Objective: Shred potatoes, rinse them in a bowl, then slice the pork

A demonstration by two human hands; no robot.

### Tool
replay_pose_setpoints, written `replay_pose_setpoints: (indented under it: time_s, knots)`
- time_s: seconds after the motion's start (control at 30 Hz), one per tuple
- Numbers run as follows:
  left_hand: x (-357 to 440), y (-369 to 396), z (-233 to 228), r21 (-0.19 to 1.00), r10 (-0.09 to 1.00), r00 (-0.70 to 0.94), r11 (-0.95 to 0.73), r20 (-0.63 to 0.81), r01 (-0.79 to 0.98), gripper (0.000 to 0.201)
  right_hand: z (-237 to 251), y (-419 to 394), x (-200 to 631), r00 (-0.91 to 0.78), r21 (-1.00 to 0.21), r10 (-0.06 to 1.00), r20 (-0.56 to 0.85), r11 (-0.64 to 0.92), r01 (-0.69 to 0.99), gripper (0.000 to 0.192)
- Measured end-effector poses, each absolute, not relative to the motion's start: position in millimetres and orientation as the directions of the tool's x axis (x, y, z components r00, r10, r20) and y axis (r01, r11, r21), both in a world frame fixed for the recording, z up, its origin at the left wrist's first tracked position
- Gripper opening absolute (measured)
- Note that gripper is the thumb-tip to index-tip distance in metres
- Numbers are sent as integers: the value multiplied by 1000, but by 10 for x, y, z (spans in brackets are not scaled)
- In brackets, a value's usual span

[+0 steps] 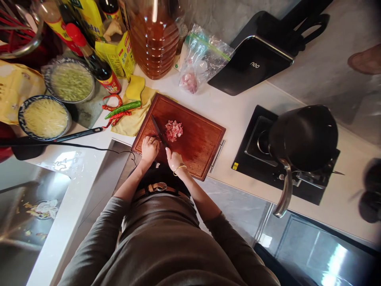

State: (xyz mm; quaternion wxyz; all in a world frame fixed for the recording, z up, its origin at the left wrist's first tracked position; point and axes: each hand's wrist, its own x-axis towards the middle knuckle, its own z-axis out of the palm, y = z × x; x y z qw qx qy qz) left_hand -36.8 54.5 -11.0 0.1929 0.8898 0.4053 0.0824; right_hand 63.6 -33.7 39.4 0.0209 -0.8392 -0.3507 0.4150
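A wooden cutting board (202, 135) lies at an angle on the white counter. On it sits a small heap of chopped pink meat (174, 130). My right hand (175, 159) grips the handle of a dark-bladed kitchen knife (157, 126), whose tip points up and left between the meat and my left hand. Near the board's front left edge, my left hand (150, 148) rests with bent fingers pressed together beside the blade. Whatever its fingertips may hold is hidden beneath them.
Left of the board, a green chili (123, 109) and red chilies lie by a yellow cloth (125, 125). Bowls (44, 118), bottles and a large jug (154, 39) crowd the back left. A knife block (253, 55) and a pan (303, 139) on the stove stand right; a sink (56, 190) is left.
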Motion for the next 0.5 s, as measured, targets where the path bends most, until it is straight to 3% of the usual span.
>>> replay_pose_setpoints:
  time_s: [0.3,0.5]
  knots:
    - [-409,484,-188,465,805,589,-550,74,694,32,148,-352,793,467,-486,633,-618,-774,407,71]
    - [-454,479,-191,465,824,559,-532,92,707,31,183,-451,902,525,-496,641,-560,-767,407,70]
